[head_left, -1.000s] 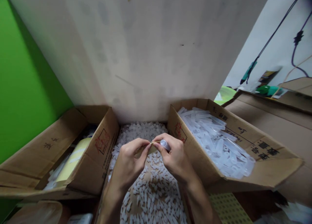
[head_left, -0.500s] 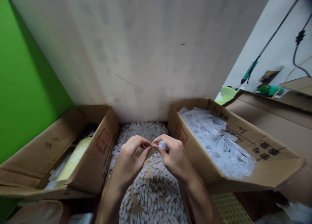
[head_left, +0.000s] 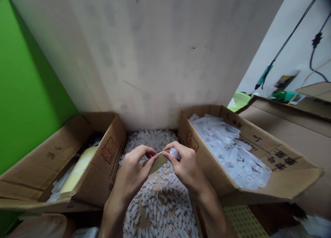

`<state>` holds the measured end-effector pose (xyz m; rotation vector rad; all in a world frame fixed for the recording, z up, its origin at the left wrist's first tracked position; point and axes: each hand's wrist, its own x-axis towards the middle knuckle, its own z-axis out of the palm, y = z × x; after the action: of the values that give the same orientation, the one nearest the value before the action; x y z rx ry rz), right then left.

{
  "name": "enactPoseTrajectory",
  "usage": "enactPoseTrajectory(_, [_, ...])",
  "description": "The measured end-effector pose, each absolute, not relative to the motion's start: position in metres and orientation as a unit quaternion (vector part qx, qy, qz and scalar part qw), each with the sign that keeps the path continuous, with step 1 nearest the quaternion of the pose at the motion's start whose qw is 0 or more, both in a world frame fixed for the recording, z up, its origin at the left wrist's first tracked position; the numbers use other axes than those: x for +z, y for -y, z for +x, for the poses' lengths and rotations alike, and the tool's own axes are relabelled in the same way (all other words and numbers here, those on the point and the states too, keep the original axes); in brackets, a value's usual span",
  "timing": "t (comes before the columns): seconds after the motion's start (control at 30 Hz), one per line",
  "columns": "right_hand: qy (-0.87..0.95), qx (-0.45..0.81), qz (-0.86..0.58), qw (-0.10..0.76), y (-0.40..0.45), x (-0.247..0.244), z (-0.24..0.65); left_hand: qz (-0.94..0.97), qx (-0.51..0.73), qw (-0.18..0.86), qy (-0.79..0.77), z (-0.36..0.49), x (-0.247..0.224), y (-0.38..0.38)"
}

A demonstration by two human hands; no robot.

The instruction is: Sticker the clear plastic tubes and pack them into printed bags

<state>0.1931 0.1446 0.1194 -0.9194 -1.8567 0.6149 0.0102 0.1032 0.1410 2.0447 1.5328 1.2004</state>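
A thin yellowish sheet (head_left: 158, 163) is pinched at its upper edge between the thumb and forefinger of my left hand (head_left: 136, 165). My right hand (head_left: 186, 164) grips the sheet's other end, and a translucent plastic tube (head_left: 175, 153) is held in the same fingers, its round end showing. Both hands hang over many small white plastic pieces (head_left: 165, 203) spread on a brown surface. How far the tube extends inside my right hand is hidden.
The cardboard box (head_left: 207, 162) at right holds translucent tubes (head_left: 227, 145). In the left cardboard box (head_left: 93, 182) lies a stack of yellow sheets (head_left: 79, 169). A pale upright panel (head_left: 155, 58) stands behind, with a green panel (head_left: 28, 86) at left.
My hands have moved slightly apart, my left hand shifting left. More of the yellowish sheet shows between them, and the tube sits slightly further right.
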Motion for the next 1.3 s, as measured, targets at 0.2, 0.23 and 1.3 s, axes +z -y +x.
enactPoseTrajectory(0.2, [0.769,0.244,-0.364,0.466,-0.146,0.119,0.195,0.719,0.394,0.19,-0.541,0.004,0.14,-0.102])
enactPoseTrajectory(0.23, [0.771,0.244,-0.362,0.464,-0.146,0.119,0.195,0.72,0.391,0.194,-0.539,0.004,0.139,-0.102])
enactPoseTrajectory(1.3, [0.811,0.266,-0.348,0.387,-0.144,0.113,0.187,0.713,0.444,0.263,-0.475,0.019,0.142,-0.1])
